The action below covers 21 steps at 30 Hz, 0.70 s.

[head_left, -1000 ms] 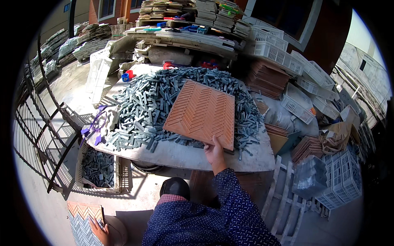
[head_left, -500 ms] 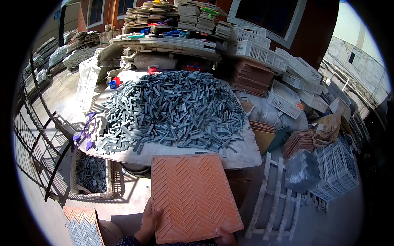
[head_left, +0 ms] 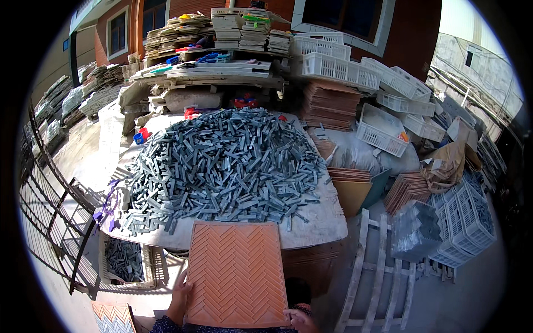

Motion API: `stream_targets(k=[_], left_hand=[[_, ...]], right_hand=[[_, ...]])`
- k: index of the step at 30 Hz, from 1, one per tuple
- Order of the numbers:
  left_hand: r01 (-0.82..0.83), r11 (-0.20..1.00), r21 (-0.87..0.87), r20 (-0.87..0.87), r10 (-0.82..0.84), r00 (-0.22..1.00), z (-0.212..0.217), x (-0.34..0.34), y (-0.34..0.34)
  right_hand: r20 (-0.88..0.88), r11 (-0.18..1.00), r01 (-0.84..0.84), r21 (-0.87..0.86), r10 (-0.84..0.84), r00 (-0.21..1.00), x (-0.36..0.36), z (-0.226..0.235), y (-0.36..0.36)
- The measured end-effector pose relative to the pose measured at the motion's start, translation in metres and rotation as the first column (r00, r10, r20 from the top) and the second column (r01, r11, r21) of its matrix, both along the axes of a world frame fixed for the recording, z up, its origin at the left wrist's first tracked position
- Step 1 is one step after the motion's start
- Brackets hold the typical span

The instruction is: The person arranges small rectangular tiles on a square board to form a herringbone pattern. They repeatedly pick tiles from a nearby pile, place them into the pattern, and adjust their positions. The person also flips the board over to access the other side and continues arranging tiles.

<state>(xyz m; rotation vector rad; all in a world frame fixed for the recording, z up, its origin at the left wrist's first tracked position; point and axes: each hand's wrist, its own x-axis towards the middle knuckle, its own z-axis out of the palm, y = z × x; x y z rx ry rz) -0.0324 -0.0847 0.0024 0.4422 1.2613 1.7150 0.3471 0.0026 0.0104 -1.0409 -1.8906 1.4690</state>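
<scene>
An orange mould tray [head_left: 236, 275] with a herringbone pattern of slots lies between my hands, its far edge overlapping the near edge of the table in view. My left hand [head_left: 179, 295] grips its left side, thumb at the rim. At its lower right corner, my right hand [head_left: 301, 320] holds the edge with the fingers partly hidden. No strips sit in the slots. Beyond the tray, a large heap of small grey-blue tile strips [head_left: 227, 161] covers most of the pale table [head_left: 311, 225].
Below left stands a crate of strips [head_left: 149, 266] beside a partly filled orange tray [head_left: 112, 317]. A metal railing [head_left: 55, 222] runs along the left. On the right are a pale slatted frame [head_left: 371, 275], white crates [head_left: 383, 130] and stacked brown boards [head_left: 328, 105].
The orange tray has turned slightly and sits straighter, a little farther left in view. Both hands keep their hold on it. The whole view has shifted slightly.
</scene>
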Motion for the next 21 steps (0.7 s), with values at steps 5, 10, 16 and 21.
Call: stream_targets(k=[5, 10, 16, 21], left_hand=[[-0.056, 0.904, -0.423, -0.561, -0.213, 0.8, -0.012, -0.015, -0.003], [-0.193, 0.919, -0.345, -0.912, -0.279, 0.3, 0.064, -0.039, 0.089], [-0.117, 0.992, -0.045, -0.994, -0.032, 0.106, 0.03, -0.102, 0.275], [-0.253, 0.954, -0.16, -0.973, -0.109, 0.205, 0.001, -0.097, 0.352]], right_hand=[[0.458, 0.95, -0.312, -0.017, 0.285, 0.842, -0.021, 0.012, 0.09], [0.164, 0.748, 0.082, 0.659, -0.249, 0.955, -0.093, 0.017, 0.234], [0.374, 0.738, -0.048, 0.673, -0.283, 0.883, -0.153, -0.008, 0.321], [0.159, 0.716, 0.054, 0.696, -0.227, 0.961, -0.17, -0.021, 0.341]])
